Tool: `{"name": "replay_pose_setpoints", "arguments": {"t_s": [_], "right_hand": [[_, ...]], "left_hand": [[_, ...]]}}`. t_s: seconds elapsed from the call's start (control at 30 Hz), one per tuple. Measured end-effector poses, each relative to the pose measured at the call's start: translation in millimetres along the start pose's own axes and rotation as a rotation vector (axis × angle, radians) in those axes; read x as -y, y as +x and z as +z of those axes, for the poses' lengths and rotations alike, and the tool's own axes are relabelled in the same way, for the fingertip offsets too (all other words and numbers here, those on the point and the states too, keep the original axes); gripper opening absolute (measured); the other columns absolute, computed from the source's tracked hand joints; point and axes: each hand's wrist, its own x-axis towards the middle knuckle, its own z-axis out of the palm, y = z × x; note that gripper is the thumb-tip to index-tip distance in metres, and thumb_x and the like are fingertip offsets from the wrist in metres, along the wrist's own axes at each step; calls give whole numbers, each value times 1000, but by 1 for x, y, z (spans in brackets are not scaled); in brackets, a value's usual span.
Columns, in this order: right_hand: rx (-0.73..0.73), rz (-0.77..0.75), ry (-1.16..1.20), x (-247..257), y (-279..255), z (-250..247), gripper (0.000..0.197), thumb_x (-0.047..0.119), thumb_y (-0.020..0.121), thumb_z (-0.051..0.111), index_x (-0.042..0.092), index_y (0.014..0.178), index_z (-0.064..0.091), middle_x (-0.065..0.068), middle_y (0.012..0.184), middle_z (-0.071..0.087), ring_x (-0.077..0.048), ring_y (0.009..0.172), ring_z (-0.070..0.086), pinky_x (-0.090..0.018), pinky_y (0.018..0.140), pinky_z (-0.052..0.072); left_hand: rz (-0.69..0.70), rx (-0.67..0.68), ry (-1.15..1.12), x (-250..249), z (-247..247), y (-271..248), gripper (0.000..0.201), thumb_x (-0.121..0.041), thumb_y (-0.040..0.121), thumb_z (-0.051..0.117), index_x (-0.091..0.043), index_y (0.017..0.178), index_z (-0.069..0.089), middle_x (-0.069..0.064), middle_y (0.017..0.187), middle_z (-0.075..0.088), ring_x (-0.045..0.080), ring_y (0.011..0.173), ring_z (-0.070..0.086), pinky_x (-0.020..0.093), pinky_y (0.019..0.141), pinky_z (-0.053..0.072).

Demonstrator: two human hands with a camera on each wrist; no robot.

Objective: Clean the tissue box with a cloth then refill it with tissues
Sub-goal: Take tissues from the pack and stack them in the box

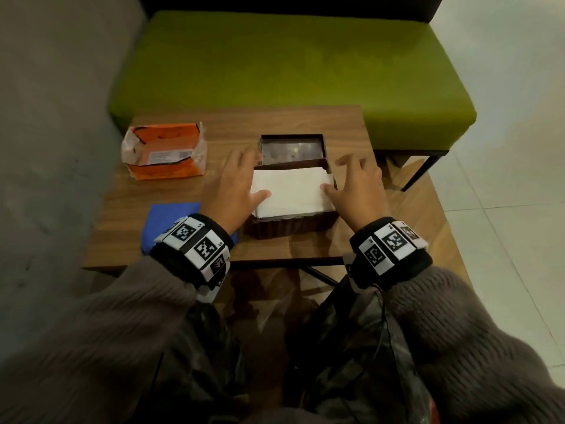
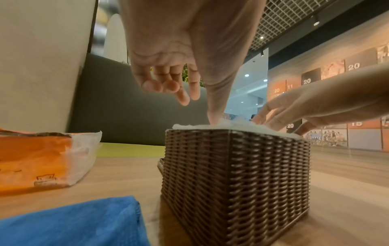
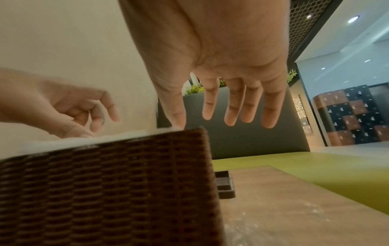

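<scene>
A brown woven tissue box [image 1: 290,229] stands mid-table, filled to its rim with a stack of white tissues [image 1: 293,191]. My left hand [image 1: 234,182] is at the box's left end, its thumb pressing down on the stack and its fingers loosely curled over the table. At the right end my right hand [image 1: 356,185] has its thumb on the stack's edge and its fingers spread straight. The left wrist view shows the box [image 2: 235,183], the tissues [image 2: 231,127] and the left thumb sunk into them. The box's lid [image 1: 292,148] lies upturned just behind the box.
A folded blue cloth [image 1: 171,221] lies at the table's front left, partly under my left wrist. An opened orange tissue pack [image 1: 165,151] sits at the back left. A green bench [image 1: 290,71] runs behind the wooden table [image 1: 305,123]; a grey wall is on the left.
</scene>
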Motion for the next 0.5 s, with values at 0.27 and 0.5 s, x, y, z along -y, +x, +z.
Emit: {"name": "replay_pose_setpoints", "arguments": {"t_s": [0.27, 0.5], "right_hand": [[287, -298, -164, 26, -10, 19, 45, 39, 91, 59, 27, 134, 50, -6, 137, 45, -26, 128, 40, -38, 101, 40], [307, -324, -324, 26, -15, 27, 49, 50, 95, 46, 30, 140, 46, -9, 149, 37, -28, 139, 30, -46, 116, 23]], "left_hand": [[102, 276, 213, -1, 9, -6, 20, -34, 89, 55, -23, 104, 63, -3, 110, 60, 20, 112, 39, 39, 88, 27], [164, 113, 87, 3, 1, -10, 24, -36, 86, 59, -25, 107, 63, -3, 107, 53, 19, 105, 40, 34, 86, 31]]}}
